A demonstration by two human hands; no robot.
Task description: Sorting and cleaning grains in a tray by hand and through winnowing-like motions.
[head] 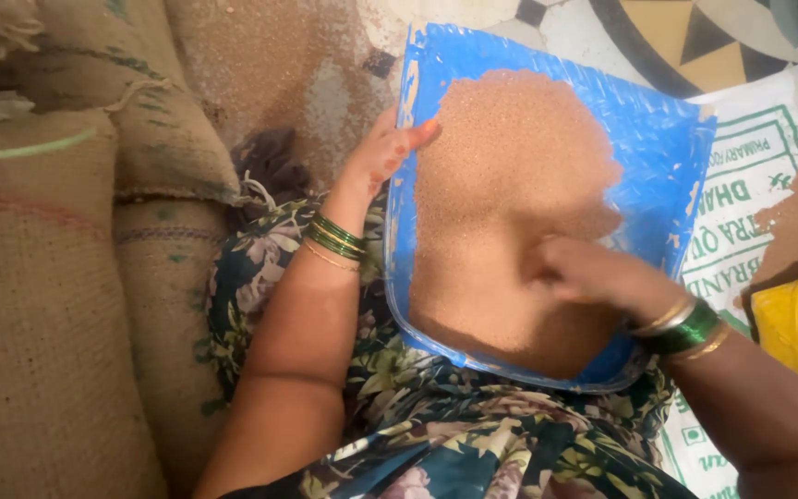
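Head view, looking down: the left hand (382,152) is gripping the left rim of a blue tray (658,148) resting on the lap. The right hand (593,275), blurred, fingers loosely spread, is lying on the reddish-brown grain (501,185) heaped inside. Burlap sacks (48,277) are crowding the left side; a printed white sack (741,212) and yellow container (787,319) are sitting right.

Soft, warm daylight falls evenly, brightest on the pale patterned floor (695,37) at the upper right of the frame. The glossy blue plastic tray (658,148) shows small glints. The right hand (593,273) is smeared by motion blur; the left hand (385,152) is sharper. Brown burlap sacks (39,305) at left look dimmer and soft.
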